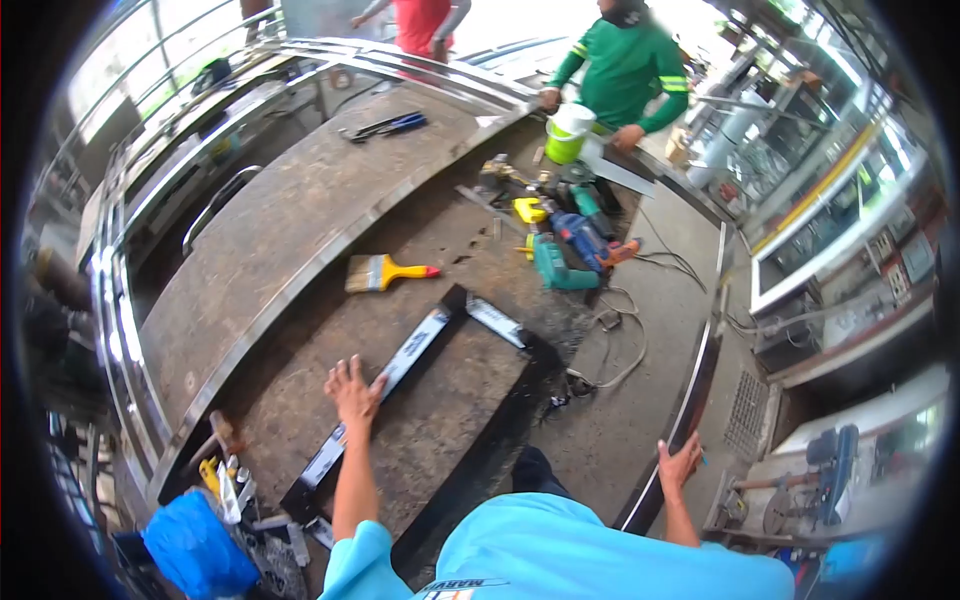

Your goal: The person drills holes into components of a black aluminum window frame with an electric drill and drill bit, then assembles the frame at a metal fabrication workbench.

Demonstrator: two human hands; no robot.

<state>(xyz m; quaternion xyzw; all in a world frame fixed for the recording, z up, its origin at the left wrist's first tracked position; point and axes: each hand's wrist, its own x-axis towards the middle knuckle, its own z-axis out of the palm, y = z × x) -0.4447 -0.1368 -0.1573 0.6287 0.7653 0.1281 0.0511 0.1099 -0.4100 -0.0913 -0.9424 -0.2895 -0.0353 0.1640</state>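
My left hand (352, 392) is open, fingers spread, at the long side of a dark rectangular metal frame (460, 303) with pale strips (415, 350) along its bars. The frame lies on a stained metal work surface (430, 420). Off to the right, my right hand (680, 464) is beside a long metal edge (690, 400), thumb raised and the other fingers curled. A small blue tip (705, 461) pokes out past these fingers; what it belongs to is hidden. A paintbrush (392, 272) with a yellow handle lies beyond the frame.
Power tools (578, 240) and loose cords (640, 345) lie ahead. A green-and-white bucket (568, 135) stands near a person in green (630, 75); another in red (424, 25) is behind. A hammer (224, 435) and blue plastic bag (198, 545) sit at lower left.
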